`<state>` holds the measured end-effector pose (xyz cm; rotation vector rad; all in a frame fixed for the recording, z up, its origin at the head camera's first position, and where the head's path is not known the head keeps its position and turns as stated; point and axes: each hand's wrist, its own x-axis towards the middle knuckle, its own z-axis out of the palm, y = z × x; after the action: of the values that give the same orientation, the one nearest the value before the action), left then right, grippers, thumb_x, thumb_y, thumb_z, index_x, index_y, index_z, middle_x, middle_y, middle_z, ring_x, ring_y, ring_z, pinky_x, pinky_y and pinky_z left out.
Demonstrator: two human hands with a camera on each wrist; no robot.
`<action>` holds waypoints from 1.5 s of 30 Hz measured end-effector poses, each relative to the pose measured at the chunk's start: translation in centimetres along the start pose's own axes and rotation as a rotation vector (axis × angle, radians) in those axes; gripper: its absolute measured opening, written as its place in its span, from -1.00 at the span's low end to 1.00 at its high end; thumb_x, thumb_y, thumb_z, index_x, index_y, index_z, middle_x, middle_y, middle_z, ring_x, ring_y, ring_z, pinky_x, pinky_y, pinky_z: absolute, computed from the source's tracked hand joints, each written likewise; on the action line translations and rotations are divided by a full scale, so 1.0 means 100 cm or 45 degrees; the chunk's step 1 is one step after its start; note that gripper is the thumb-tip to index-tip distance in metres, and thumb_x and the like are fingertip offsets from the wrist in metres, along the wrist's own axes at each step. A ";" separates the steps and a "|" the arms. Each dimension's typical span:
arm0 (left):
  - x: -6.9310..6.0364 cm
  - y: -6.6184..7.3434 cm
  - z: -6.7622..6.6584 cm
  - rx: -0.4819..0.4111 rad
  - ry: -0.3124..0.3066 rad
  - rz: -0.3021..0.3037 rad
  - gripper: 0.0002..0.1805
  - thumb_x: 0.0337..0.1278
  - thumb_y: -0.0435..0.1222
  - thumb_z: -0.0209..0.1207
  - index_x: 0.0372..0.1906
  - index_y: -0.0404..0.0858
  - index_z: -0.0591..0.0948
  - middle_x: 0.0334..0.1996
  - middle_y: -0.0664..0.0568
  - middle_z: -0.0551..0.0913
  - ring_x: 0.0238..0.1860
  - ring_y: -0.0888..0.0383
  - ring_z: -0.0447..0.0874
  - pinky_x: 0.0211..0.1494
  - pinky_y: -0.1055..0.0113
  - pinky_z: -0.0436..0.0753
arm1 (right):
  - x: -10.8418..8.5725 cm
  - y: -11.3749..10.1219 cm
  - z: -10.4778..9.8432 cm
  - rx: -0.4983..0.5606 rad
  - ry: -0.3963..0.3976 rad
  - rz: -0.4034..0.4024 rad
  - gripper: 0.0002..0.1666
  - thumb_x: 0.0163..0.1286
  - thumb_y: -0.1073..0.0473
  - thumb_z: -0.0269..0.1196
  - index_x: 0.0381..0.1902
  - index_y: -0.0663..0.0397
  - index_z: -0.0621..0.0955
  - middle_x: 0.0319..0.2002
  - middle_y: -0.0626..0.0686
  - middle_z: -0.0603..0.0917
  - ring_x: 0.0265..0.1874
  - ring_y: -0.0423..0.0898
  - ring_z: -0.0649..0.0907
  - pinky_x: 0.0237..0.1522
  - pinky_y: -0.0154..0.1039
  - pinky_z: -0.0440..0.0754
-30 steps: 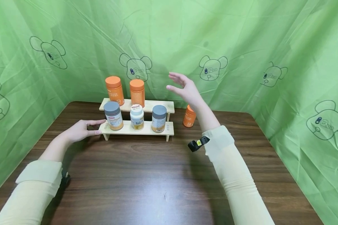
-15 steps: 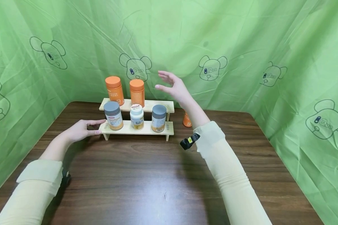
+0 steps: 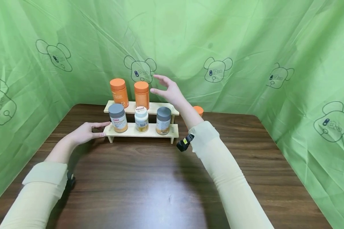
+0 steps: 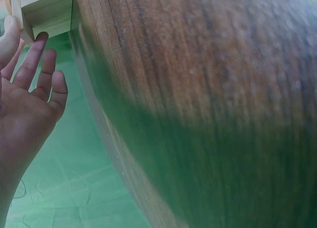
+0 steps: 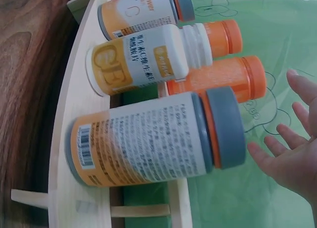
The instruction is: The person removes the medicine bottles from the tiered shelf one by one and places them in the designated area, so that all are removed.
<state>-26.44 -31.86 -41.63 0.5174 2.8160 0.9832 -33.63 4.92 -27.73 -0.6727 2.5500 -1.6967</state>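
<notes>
A two-tier wooden display rack (image 3: 126,133) stands on the table, its left end held between the thumb and fingers of my left hand (image 3: 84,133). My right hand (image 3: 170,92), fingers spread and holding nothing, hovers above the rack's upper tier. Just left of its thumb is an orange bottle (image 3: 142,97); a second orange bottle (image 3: 119,94) stands farther left on that tier. On the lower tier are a grey-lidded jar (image 3: 118,121), a small white bottle (image 3: 141,121) and another grey-lidded jar (image 5: 143,139), all upright. The right wrist view shows the open hand (image 5: 297,158) apart from the bottles.
Behind my right forearm, one more orange bottle (image 3: 198,110) shows only its top. Green cloth (image 3: 183,38) with printed bear heads hangs around the back and sides. The dark wooden table (image 3: 137,178) extends toward me.
My right hand has moved left, from right of the rack to above its upper tier, close to an orange bottle. My left hand stays at the rack's end. The head view shifts slightly.
</notes>
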 end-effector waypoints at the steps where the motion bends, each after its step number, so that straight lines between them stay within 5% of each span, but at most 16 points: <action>1: 0.000 0.001 0.001 -0.005 -0.006 -0.005 -0.34 0.16 -0.04 0.22 0.34 -0.15 0.38 0.18 -0.33 0.46 0.23 -0.26 0.33 0.24 -0.17 0.28 | 0.001 0.002 0.001 0.001 -0.008 0.006 -0.24 0.16 -0.03 0.38 0.32 -0.30 0.38 0.34 -0.20 0.34 0.34 -0.13 0.29 0.33 -0.03 0.26; 17: 0.002 0.002 0.005 -0.029 -0.022 -0.025 -0.33 0.15 0.00 0.22 0.35 -0.10 0.38 0.19 -0.32 0.46 0.26 -0.25 0.31 0.25 -0.18 0.26 | 0.013 0.018 0.024 0.019 -0.122 -0.017 -0.25 0.20 0.04 0.36 0.34 -0.19 0.37 0.35 -0.11 0.37 0.31 -0.09 0.34 0.30 -0.06 0.29; 27: -0.001 0.002 0.003 -0.015 -0.021 -0.035 -0.34 0.15 0.01 0.21 0.34 -0.10 0.39 0.20 -0.33 0.44 0.26 -0.29 0.30 0.24 -0.21 0.25 | 0.021 0.016 0.040 0.019 -0.057 -0.062 -0.37 0.21 0.02 0.35 0.25 -0.16 0.47 0.17 -0.14 0.53 0.10 -0.20 0.48 0.09 -0.29 0.45; 45: -0.002 0.003 0.000 -0.045 -0.009 -0.059 -0.34 0.14 -0.02 0.23 0.34 -0.09 0.39 0.20 -0.32 0.44 0.28 -0.28 0.28 0.26 -0.20 0.23 | 0.023 0.013 0.043 0.046 -0.025 -0.057 -0.39 0.20 0.02 0.36 0.23 -0.21 0.49 0.02 -0.10 0.59 -0.02 -0.20 0.52 -0.02 -0.34 0.51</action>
<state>-26.17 -31.69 -41.40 0.4488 2.7859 1.0184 -35.13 0.75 -30.17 -0.7468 2.5036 -1.7352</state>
